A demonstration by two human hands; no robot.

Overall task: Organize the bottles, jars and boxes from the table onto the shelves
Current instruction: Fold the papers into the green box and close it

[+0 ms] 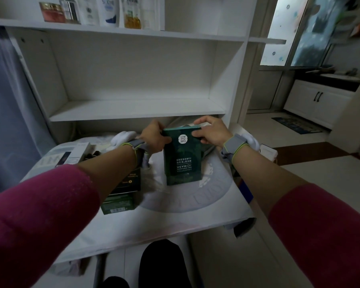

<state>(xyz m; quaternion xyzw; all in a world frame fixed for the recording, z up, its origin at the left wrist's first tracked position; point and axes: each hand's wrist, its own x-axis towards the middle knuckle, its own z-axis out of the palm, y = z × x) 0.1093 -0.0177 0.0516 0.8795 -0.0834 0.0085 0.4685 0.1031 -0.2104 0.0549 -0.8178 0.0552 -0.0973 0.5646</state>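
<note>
The left hand (pixel 154 138) and the right hand (pixel 210 132) both grip the top end of a dark green mask box (pixel 182 154), the left with its thumb across the front face and fingers wrapped round the left edge, the right pinching the upper right corner with fingers over the top. The box stands upright between them, its printing upside down, its lower end at the table (pixel 175 217) surface; whether it rests there or is just lifted I cannot tell. Each wrist carries a grey band edged in green, and magenta sleeves cover both forearms nearer the camera. Under the left forearm lie a black box (pixel 129 181) and, nearer the camera, a smaller green box (pixel 117 204), apparently stacked. Farther left of the left hand sits a white box (pixel 79 152) beside a dark item too dim to name. Just above and beyond both hands runs the bare lower shelf (pixel 133 110) of a white unit; well above that, the upper shelf (pixel 112 30) holds a red jar (pixel 51 13), a glass jar (pixel 70 10) and several white bottles (pixel 108 11) in a row
</note>
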